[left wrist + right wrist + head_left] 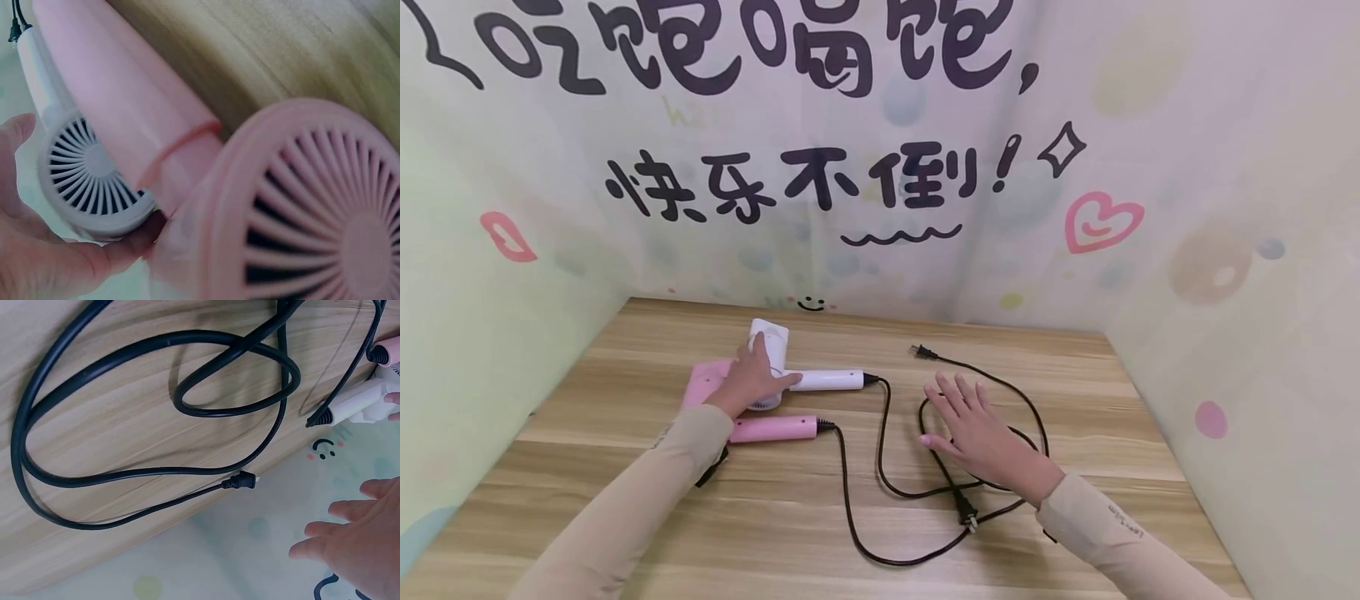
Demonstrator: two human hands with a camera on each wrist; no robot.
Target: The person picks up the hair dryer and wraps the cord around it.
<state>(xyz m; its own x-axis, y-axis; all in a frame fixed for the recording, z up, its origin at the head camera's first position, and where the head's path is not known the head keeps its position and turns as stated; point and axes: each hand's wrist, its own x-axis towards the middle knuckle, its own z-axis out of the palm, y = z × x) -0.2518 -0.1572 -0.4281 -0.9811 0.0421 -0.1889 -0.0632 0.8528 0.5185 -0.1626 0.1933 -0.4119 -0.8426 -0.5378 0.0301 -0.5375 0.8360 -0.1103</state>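
Note:
On the left half of the table lie a white hair dryer (827,380) and, nearer the person, a pink hair dryer (775,428). My left hand (750,377) grips the white one around its head, thumb by the handle. The left wrist view shows the white dryer's round slatted vent (97,164) beside that hand, partly behind the pink handle (125,94). My right hand (973,429) is held with fingers straight and spread over the black cords (886,433), holding nothing. The sleeve and left hand cover part of the pink dryer.
One black plug (924,352) lies toward the back of the wooden table (1037,550); another plug (967,514) is nearer the front. Looped cords spread across the right half. Printed fabric walls (865,267) stand behind and at both sides.

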